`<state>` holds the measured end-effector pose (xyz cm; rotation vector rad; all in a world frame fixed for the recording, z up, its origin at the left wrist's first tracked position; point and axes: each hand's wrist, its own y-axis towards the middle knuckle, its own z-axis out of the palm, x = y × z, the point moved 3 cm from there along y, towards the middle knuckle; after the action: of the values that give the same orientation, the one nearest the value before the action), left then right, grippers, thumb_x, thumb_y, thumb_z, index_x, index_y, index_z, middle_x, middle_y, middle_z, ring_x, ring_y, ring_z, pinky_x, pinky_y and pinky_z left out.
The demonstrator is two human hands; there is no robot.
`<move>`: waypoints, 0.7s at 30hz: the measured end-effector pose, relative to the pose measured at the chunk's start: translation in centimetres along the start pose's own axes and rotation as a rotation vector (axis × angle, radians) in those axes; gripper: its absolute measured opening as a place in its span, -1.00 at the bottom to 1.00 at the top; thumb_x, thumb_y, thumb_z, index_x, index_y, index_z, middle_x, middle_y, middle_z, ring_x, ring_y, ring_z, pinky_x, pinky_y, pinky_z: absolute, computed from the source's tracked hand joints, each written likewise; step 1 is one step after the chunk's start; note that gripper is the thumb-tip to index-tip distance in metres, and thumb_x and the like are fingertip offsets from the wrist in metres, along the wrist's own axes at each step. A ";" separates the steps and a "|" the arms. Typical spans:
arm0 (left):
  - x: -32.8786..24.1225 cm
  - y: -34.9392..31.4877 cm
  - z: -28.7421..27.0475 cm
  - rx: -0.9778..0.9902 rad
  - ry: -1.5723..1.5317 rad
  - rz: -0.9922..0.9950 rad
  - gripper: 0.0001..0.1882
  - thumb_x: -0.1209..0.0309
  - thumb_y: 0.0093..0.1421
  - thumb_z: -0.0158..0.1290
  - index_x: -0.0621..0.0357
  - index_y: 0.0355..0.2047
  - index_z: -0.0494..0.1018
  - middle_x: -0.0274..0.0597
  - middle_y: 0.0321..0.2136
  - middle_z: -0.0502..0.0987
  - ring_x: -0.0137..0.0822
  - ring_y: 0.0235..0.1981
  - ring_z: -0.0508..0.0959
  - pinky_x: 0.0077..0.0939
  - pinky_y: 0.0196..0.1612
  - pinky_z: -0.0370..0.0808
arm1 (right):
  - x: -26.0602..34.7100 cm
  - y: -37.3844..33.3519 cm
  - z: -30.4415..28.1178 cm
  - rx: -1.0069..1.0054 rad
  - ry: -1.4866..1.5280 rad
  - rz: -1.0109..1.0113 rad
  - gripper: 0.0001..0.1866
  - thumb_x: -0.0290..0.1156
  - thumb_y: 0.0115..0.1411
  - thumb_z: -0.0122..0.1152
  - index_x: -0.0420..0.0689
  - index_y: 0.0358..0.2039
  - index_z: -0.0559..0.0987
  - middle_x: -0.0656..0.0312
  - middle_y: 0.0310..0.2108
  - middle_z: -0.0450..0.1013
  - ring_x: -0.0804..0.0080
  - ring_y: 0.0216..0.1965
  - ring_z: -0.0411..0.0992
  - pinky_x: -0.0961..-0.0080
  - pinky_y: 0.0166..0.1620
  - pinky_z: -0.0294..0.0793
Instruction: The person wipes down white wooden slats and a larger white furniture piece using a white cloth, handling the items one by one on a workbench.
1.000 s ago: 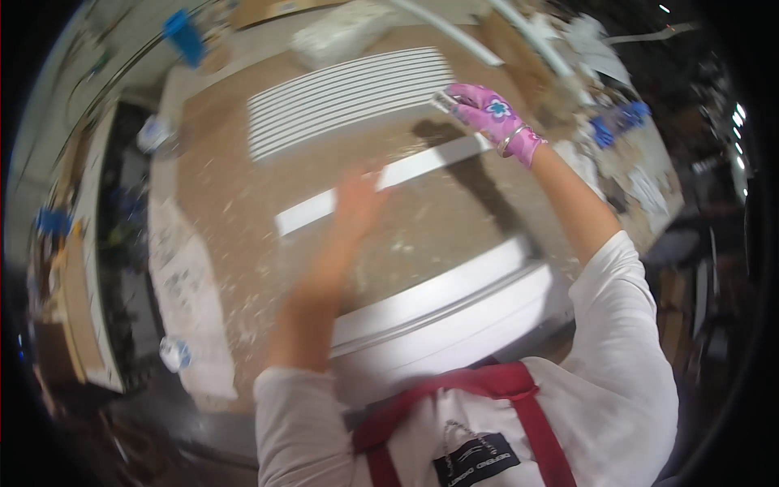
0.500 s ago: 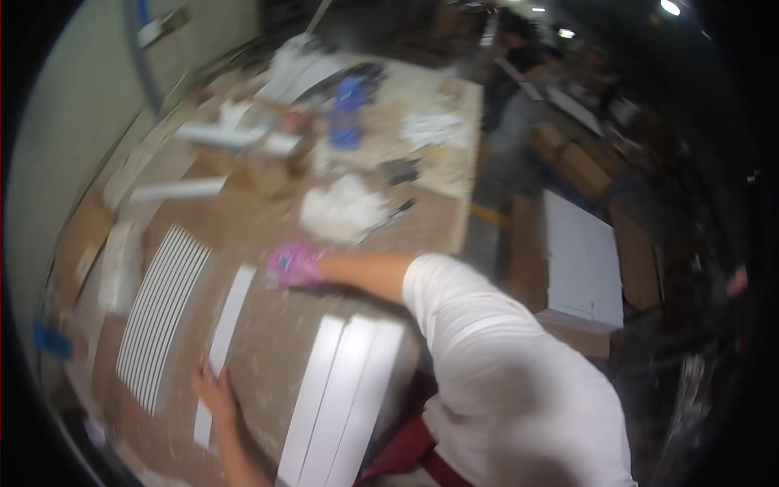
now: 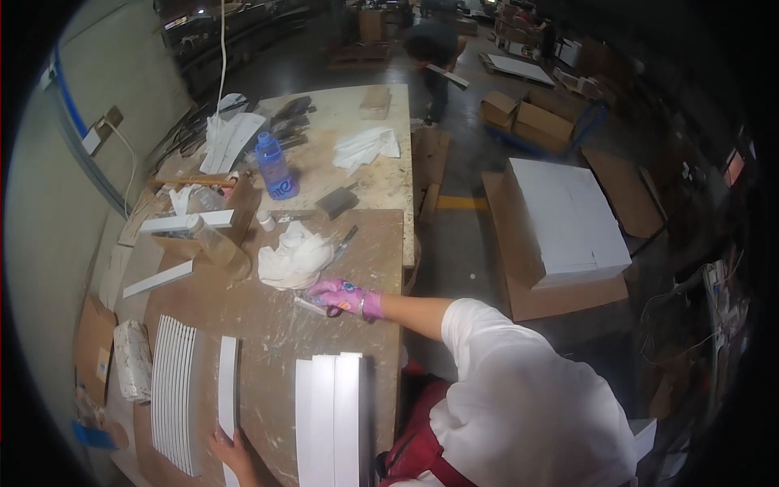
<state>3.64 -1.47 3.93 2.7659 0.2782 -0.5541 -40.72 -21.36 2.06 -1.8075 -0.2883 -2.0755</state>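
A single long white strip [image 3: 228, 373] lies on the brown worktable, and my bare left hand [image 3: 233, 456] grips its near part. My right hand [image 3: 345, 297], in a pink patterned glove, is closed at the near edge of a crumpled white rag [image 3: 294, 258]. A small pale piece and a dark loop show beneath its fingers; I cannot make out what they are. Left of the single strip, several narrow white strips [image 3: 173, 390] lie side by side in a row. Wider white boards [image 3: 330, 414] are stacked close to my body on the right.
Beyond the rag stand a blue bottle [image 3: 276, 169], a dark block [image 3: 337, 202] and a white cloth [image 3: 367, 148]. A clear bottle [image 3: 219, 247] leans by a cluttered cardboard box [image 3: 174, 246]. Right of the table, a white stack [image 3: 568, 219] rests on cardboard. A person [image 3: 434, 53] bends farther off.
My right hand has moved from beside the strip's far end to the rag. My left hand stays on the strip. The view has swung, and the person in the background appears farther left.
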 end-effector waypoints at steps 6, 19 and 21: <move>-7.9 -6.8 -6.8 0.414 -0.467 -0.365 -0.42 0.38 0.10 0.13 0.44 0.06 0.22 0.04 -0.23 0.46 -0.16 -0.20 0.46 -0.40 -0.11 0.41 | 0.0 -0.8 -0.6 0.001 0.068 0.092 -0.56 -0.28 0.14 0.14 -0.09 0.05 0.43 0.24 -0.09 0.40 0.57 -0.29 0.37 0.64 -0.28 0.43; -7.5 -14.0 -5.7 0.745 -0.263 -0.219 -0.57 0.44 0.22 -0.05 0.13 0.12 0.29 -0.07 -0.35 0.53 -0.32 -0.40 0.46 -0.43 -0.30 0.42 | -0.8 -0.3 -0.8 -0.092 0.146 0.063 -0.49 -0.15 0.15 0.16 -0.11 0.07 0.39 0.20 -0.12 0.44 0.45 -0.25 0.45 0.56 -0.24 0.48; -7.5 -13.2 -5.1 0.748 -0.213 -0.165 -0.59 0.43 0.21 -0.04 0.15 0.08 0.32 -0.07 -0.37 0.52 -0.32 -0.41 0.45 -0.42 -0.31 0.41 | -0.6 -0.8 -1.4 -0.105 0.112 0.075 -0.49 -0.15 0.16 0.14 -0.12 0.07 0.39 0.19 -0.12 0.44 0.44 -0.24 0.45 0.55 -0.23 0.49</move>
<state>-4.66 11.55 8.02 3.3583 0.2958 -1.1936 -42.27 -21.05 1.33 -1.7243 -0.0821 -2.1652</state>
